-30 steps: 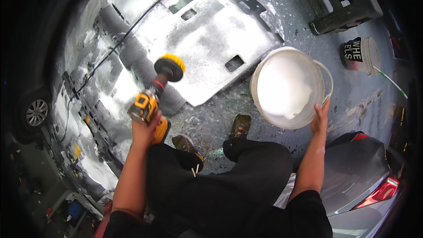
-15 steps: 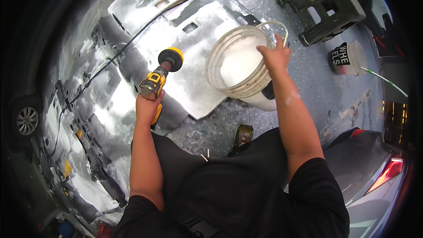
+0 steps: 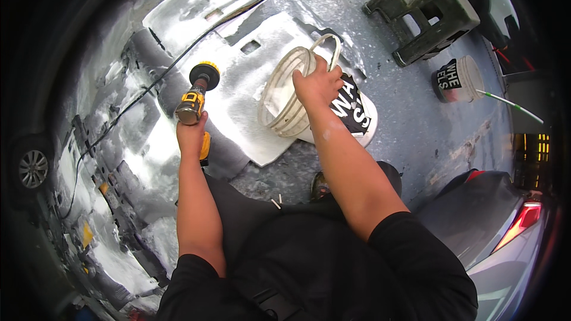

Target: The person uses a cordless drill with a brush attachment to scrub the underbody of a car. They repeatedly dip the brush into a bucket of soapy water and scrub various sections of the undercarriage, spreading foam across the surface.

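Observation:
My left hand (image 3: pixel 191 138) is wrapped round the grip of a yellow-and-black cordless drill (image 3: pixel 191 106). A round brush (image 3: pixel 204 75) with yellow bristles is fitted to its front, pointing away from me. My right hand (image 3: pixel 319 88) grips the far right rim of a white plastic bucket (image 3: pixel 293 116), its wire-like handle (image 3: pixel 336 53) standing up beside the fingers. The bucket leans to the left, its mouth facing a dark car carpet (image 3: pixel 235 98) covered in white foam. Something white shows inside the mouth; how much is hidden by the rim.
A dark plastic step stool (image 3: pixel 437 21) stands at the far right. Near it is a smaller bucket (image 3: pixel 461 80) with a green-and-white stick (image 3: pixel 508 106). A black hose (image 3: pixel 172 65) crosses the carpet pieces. A car's rear with a lit tail light (image 3: pixel 520 226) is at lower right.
The bucket has tipped well over to the left, so its labelled side now shows. My right hand moved left with it. The drill shifted slightly left.

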`<state>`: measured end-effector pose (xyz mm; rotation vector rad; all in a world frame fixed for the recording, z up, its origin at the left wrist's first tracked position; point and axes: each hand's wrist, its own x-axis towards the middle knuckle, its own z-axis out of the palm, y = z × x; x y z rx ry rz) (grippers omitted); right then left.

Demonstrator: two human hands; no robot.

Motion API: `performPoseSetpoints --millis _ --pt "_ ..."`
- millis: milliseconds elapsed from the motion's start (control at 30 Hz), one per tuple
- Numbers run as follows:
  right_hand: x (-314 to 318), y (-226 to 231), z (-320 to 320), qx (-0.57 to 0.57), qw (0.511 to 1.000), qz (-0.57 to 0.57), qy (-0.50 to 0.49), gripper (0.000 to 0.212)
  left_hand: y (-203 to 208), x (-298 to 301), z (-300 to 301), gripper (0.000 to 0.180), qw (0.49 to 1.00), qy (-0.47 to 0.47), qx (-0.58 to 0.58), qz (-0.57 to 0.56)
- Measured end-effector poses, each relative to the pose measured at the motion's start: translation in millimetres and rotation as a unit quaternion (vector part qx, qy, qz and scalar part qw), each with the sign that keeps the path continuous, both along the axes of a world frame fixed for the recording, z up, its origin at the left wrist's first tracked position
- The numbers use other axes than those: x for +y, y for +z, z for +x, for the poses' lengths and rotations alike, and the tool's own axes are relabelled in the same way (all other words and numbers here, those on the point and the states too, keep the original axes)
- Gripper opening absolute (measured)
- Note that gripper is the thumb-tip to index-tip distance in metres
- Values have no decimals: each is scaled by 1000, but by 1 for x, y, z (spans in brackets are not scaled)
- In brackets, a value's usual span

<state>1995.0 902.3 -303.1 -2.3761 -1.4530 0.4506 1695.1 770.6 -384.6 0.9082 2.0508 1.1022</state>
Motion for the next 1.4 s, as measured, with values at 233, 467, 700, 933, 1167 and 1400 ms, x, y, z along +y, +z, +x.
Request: performPoseSetpoints --millis 233,467,700,933,1167,1400 --pt "6 5 39 24 1000 -2 2 80 -5 6 1 39 1000 16 -18 -7" --pt "-20 -2 54 -5 996 44 79 72 -15 -5 -4 44 999 14 31 -11" --pt "-37 -14 -13 -39 996 20 75 67 2 -17 -2 43 992 -26 121 0" --pt "-35 -8 86 33 993 80 77 68 0 -10 -2 49 996 -41 36 -66" --pt "-21 25 240 302 950 50 58 65 -4 -15 -5 48 996 -43 21 -69" --pt "-36 14 495 79 997 10 12 57 3 -16 13 39 992 -55 -110 10"
